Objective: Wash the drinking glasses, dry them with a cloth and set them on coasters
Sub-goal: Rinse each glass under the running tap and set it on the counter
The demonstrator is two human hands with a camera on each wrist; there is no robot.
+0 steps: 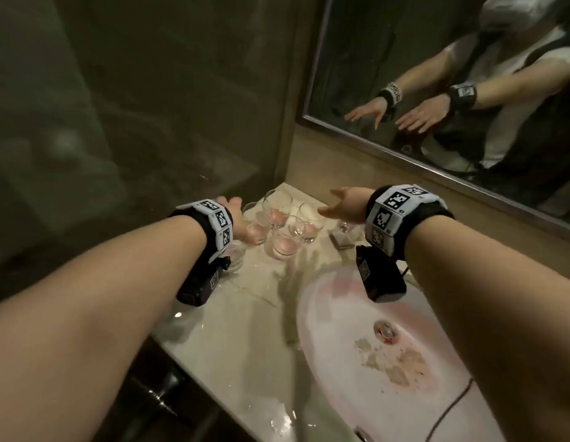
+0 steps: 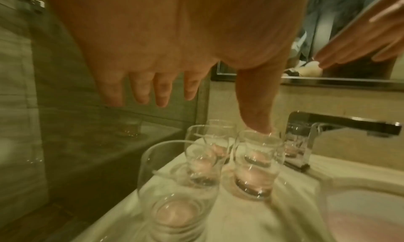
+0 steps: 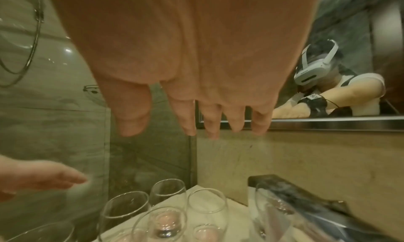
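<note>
Several clear drinking glasses (image 1: 279,218) stand upright, close together, on a white cloth (image 2: 240,216) in the counter's back left corner. Their bases look pinkish. My left hand (image 1: 231,207) hovers open over the left side of the group with fingers spread (image 2: 153,90). Its thumb tip (image 2: 259,126) is at the rim of one glass (image 2: 255,159); contact is unclear. My right hand (image 1: 344,202) is open above the group's right side, palm down, and holds nothing (image 3: 196,90). One more glass (image 1: 344,226) stands beside the faucet.
A chrome faucet (image 2: 349,124) juts out right of the glasses. The oval sink (image 1: 341,314) lies in front right, with residue near its drain (image 1: 385,331). The marble counter (image 1: 245,314) is wet. A glass partition (image 1: 118,122) closes the left; a mirror (image 1: 436,74) hangs behind.
</note>
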